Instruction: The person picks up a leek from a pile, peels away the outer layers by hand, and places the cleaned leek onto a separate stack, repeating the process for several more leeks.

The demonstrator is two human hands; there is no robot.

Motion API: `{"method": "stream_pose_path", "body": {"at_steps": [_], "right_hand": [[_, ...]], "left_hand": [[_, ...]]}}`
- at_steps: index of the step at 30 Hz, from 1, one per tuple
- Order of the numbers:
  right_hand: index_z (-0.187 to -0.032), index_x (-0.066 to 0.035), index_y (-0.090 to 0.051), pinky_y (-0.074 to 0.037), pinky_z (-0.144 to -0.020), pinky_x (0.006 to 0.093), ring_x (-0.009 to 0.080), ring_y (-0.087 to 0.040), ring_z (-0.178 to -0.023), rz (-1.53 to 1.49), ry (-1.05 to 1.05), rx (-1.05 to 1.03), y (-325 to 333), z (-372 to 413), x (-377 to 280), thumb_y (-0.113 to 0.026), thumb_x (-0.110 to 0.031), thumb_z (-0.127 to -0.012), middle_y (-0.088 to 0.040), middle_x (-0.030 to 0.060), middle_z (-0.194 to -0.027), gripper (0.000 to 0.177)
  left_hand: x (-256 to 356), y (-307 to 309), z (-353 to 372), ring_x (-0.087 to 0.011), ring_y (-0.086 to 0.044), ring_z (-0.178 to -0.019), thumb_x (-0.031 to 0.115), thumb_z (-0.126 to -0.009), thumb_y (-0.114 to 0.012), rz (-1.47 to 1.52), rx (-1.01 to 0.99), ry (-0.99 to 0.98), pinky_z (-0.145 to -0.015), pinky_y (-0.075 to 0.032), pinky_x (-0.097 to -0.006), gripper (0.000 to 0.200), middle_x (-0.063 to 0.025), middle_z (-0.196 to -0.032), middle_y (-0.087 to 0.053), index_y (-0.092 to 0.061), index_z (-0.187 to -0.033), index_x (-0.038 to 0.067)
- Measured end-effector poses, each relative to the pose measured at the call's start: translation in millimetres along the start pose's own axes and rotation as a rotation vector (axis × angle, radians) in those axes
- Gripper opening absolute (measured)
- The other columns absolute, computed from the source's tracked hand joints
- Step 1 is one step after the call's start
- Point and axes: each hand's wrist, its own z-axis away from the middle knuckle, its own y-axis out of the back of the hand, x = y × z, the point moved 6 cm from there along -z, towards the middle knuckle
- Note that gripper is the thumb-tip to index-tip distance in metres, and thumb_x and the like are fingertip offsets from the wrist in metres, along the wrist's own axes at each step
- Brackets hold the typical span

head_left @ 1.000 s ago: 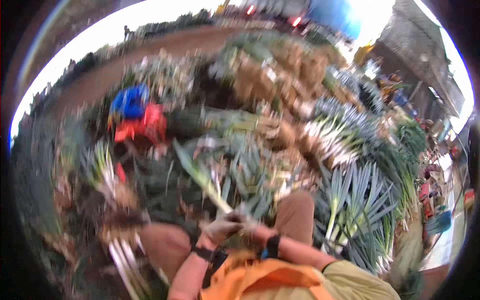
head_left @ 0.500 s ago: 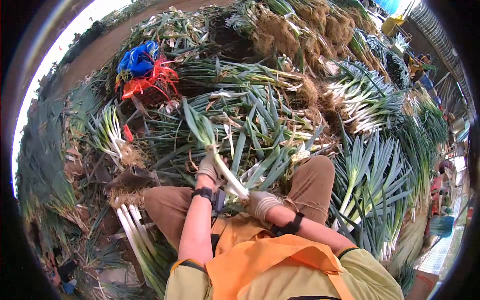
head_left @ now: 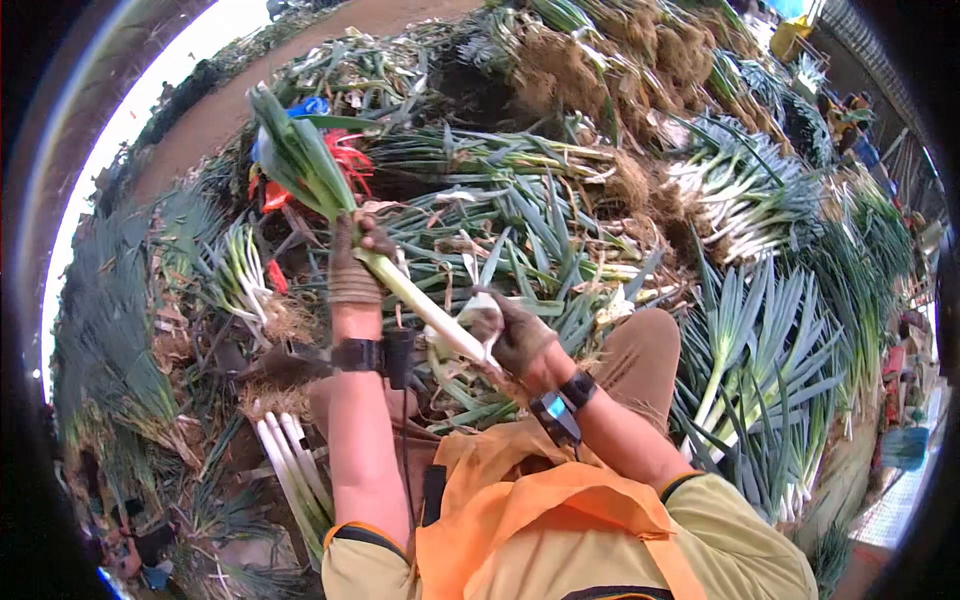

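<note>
A leek (head_left: 425, 308) slants across the middle of the view, green leaves up at the left and white root end down toward my lap. My left hand (head_left: 357, 262), in a dirty glove, is wrapped round its stem just below the leaves. Close to the root end, my gloved right hand (head_left: 522, 340) pinches a pale loose outer leaf (head_left: 484, 318) of the same leek. Motion blur softens the right fingertips. Beneath both hands lies a heap of untrimmed leeks (head_left: 540, 225) with green tops and loose strips.
Cleaned leeks (head_left: 292, 455) lie by my left knee; a small bunch (head_left: 240, 268) sits farther left. Piled white-stemmed leeks (head_left: 725, 195) and large leafy ones (head_left: 735, 345) are on the right. Rooty bundles (head_left: 640, 60) stand at the back. Red plastic ties (head_left: 347, 165) lie behind the held leek.
Both hands have risen away from my lap with the leek, the left going farther up and left. The right hand has opened from around the root end to pinch the pale outer leaf.
</note>
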Motion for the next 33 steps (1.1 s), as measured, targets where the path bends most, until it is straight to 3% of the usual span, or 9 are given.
{"method": "stream_pose_path", "body": {"at_steps": [4, 9, 11, 13, 15, 20, 23, 26, 33], "right_hand": [[-0.122, -0.006, -0.042, -0.035, -0.092, 0.0338, 0.0242, -0.047, -0.105, 1.451, 0.481, -0.079, -55, 94, -48, -0.058, -0.002, -0.075, -0.05, 0.0157, -0.115, 0.05], [-0.111, -0.005, -0.053, -0.041, -0.086, 0.0286, 0.0209, -0.05, -0.104, 1.328, -0.618, 0.151, 59, 176, -15, -0.052, -0.021, -0.083, -0.052, 0.0118, -0.115, 0.032], [-0.119, -0.006, -0.045, -0.042, -0.085, 0.0275, 0.0194, -0.051, -0.101, 1.15, -0.4, 0.188, 38, 156, -29, -0.058, -0.019, -0.08, -0.049, 0.0108, -0.118, 0.043], [-0.124, -0.005, -0.037, -0.043, -0.085, 0.0274, 0.0176, -0.052, -0.097, 1.748, 0.132, 0.045, 16, 112, -47, -0.061, -0.018, -0.078, -0.049, 0.0091, -0.115, 0.054], [-0.121, -0.004, -0.039, -0.044, -0.08, 0.029, 0.016, -0.053, -0.088, 1.439, 0.51, 0.083, -9, 51, -51, -0.061, -0.017, -0.077, -0.053, 0.0068, -0.102, 0.051], [-0.105, -0.007, -0.049, -0.041, -0.055, 0.0213, 0.009, -0.05, -0.067, 0.085, 0.139, 0.213, -25, -26, -29, -0.058, -0.026, -0.081, -0.055, 0.0016, -0.08, 0.032], [-0.084, -0.004, -0.056, -0.036, -0.047, 0.0188, 0.0071, -0.043, -0.053, 0.687, 0.169, 0.096, -8, -5, -38, -0.05, -0.02, -0.085, -0.05, -0.0002, -0.065, 0.017], [-0.103, -0.001, -0.057, -0.043, -0.049, 0.0227, 0.0091, -0.05, -0.056, 0.83, -0.097, 0.426, 55, 27, -27, -0.058, -0.018, -0.078, -0.057, 0.0037, -0.09, 0.03], [-0.126, -0.006, -0.03, -0.047, -0.066, 0.0287, 0.0142, -0.054, -0.076, 0.21, 0.25, 0.085, -10, 7, -67, -0.063, -0.011, -0.074, -0.046, 0.0063, -0.115, 0.062]], "left_hand": [[82, 30, -11, -0.009, -0.046, -0.05, 0.024, -0.081, -0.058, -0.051, 0.133, -0.042, -0.045, -0.04, -0.0211, 0.019, -0.0019, -0.067, -0.052, -0.05, -0.086, 0.008], [166, 47, -15, -0.0095, -0.042, -0.045, 0.021, -0.08, -0.053, 0.113, 0.23, -0.106, -0.041, -0.039, -0.0212, 0.014, 0.0015, -0.06, -0.044, -0.046, -0.075, 0.009], [172, 73, -26, -0.0095, -0.042, -0.047, 0.021, -0.08, -0.054, 0.05, 0.225, -0.167, -0.043, -0.041, -0.0218, 0.015, 0.0016, -0.061, -0.045, -0.047, -0.074, 0.01], [120, 0, 7, -0.0097, -0.045, -0.05, 0.019, -0.08, -0.058, -0.124, 0.354, -0.499, -0.048, -0.044, -0.0226, 0.014, 0.0015, -0.062, -0.047, -0.048, -0.076, 0.01], [84, -11, 11, -0.0101, -0.047, -0.055, 0.017, -0.077, -0.063, -0.127, 0.343, -0.469, -0.053, -0.045, -0.0235, 0.015, 0.0013, -0.065, -0.049, -0.051, -0.083, 0.01], [30, -32, 25, -0.0118, -0.053, -0.072, 0.01, -0.072, -0.065, -0.251, 0.195, -0.354, -0.066, -0.047, -0.0268, 0.057, -0.0025, -0.084, -0.055, -0.039, -0.122, 0.022], [43, -18, 32, -0.016, -0.055, -0.074, 0.015, -0.07, -0.068, -0.322, 0.175, -0.317, -0.067, -0.048, -0.0296, 0.036, -0.0043, -0.08, -0.056, -0.052, -0.103, 0.012], [65, -11, 49, -0.0173, -0.055, -0.074, 0.013, -0.072, -0.066, -0.21, 0.347, -0.342, -0.067, -0.048, -0.0308, 0.022, -0.0047, -0.08, -0.056, -0.054, -0.089, 0.007], [50, 9, 76, -0.0177, -0.051, -0.092, 0.021, -0.076, -0.057, -0.534, 0.359, -0.333, -0.082, -0.044, -0.0318, 0.027, -0.0057, -0.098, -0.054, -0.052, -0.099, 0.008]]}}
